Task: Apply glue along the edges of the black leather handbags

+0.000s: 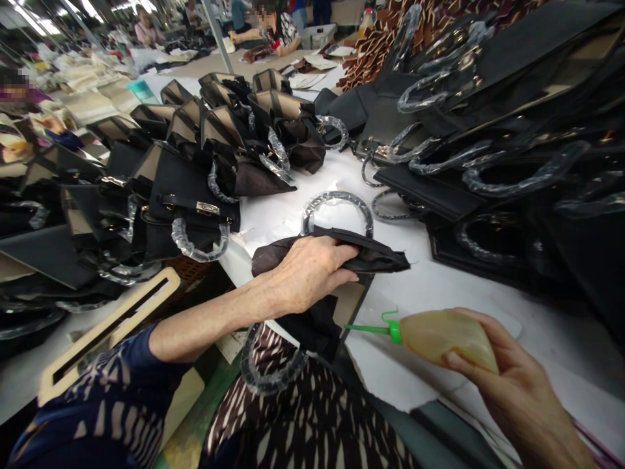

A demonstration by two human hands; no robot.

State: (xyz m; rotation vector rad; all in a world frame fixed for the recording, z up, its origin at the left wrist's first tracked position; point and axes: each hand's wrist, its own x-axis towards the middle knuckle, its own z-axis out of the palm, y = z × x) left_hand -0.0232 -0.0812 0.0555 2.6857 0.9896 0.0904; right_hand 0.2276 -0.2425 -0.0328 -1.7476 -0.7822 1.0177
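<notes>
A black handbag (385, 255) lies at the table's near edge, one plastic-wrapped ring handle (338, 198) standing up behind it and another plastic-wrapped handle (273, 381) hanging toward my lap. My left hand (312, 270) is closed over the bag's dark fabric lining, thumb and fingers pinching its edge. In my right hand (493, 365) is a squeeze glue bottle (439, 335), tilted on its side, amber in colour. Its thin green nozzle (366, 329) points left, with the tip close to the bag's beige inner panel (349, 301). Whether the tip touches is unclear.
Several black handbags (190, 189) crowd the left side, their handles wrapped in plastic. More bags (488, 130) are piled at the right. White paper (273, 218) covers the table (400, 384). A cream frame-shaped piece (112, 332) leans at lower left. Another person (273, 32) works farther back.
</notes>
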